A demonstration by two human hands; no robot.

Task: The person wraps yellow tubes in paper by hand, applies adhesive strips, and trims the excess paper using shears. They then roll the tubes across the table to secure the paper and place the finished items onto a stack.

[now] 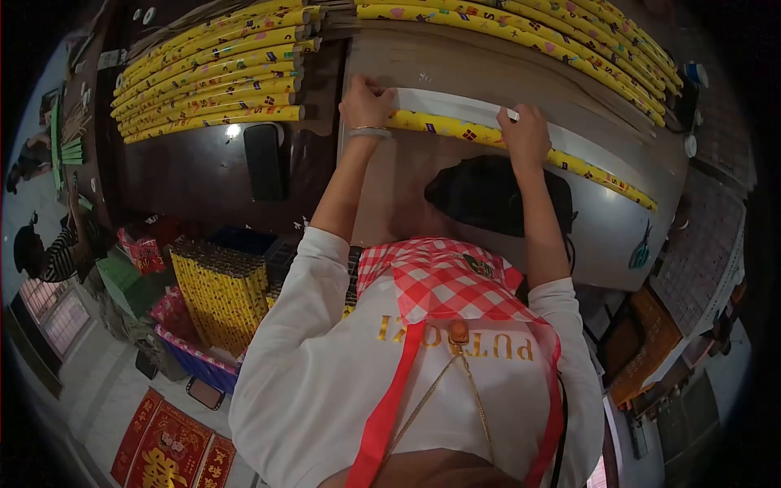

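A long yellow patterned roll (443, 126) lies across the table in front of me, with a white strip of paper (447, 101) showing along its far edge. My left hand (366, 104) is closed at the roll's left end, fingers bent onto the white strip. Farther right, my right hand (525, 134) is closed over the same roll, its thumb and fingertips at the edge of the white strip. The roll runs on past my right hand toward the lower right.
Yellow rolls (213, 85) lie stacked at the back left, and more rolls (521, 34) at the back right. A black case (263, 163), a black bag (480, 195) and teal scissors (641, 248) rest nearer. A person (49, 248) is at the far left.
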